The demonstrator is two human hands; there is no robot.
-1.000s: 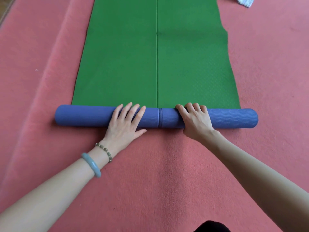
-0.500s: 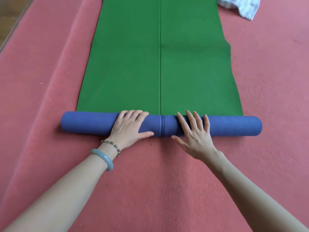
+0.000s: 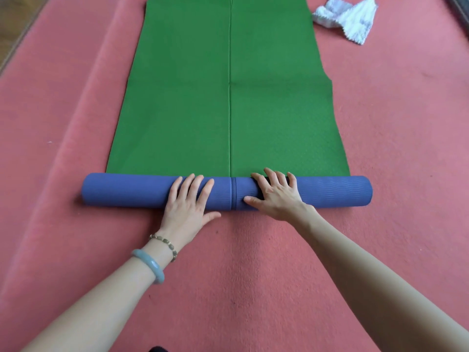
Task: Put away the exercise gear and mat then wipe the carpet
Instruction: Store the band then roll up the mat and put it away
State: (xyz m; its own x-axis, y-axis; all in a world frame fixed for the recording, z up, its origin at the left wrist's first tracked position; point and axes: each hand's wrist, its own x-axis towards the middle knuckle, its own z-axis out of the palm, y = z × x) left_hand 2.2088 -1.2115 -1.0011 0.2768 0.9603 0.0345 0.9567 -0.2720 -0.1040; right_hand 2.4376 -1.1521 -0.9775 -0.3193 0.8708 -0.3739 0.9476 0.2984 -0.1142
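On the salmon-pink carpet [image 3: 253, 275] the green foam mat [image 3: 190, 97] runs straight away from us; its rolled blue-violet end [image 3: 127, 190] lies crosswise, axis left to right, under both palms; our left hand [image 3: 186, 207] and right hand [image 3: 275, 196] press it flat-fingered, either side of its middle, equally near; a crumpled white cloth [image 3: 347, 19] lies beside the mat's far right edge, off the roll's path.

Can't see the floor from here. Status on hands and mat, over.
Left hand flat on the roll, open. Right hand spread on it, open. Mat part rolled, long green stretch flat ahead. Cloth beside the mat's far right edge.
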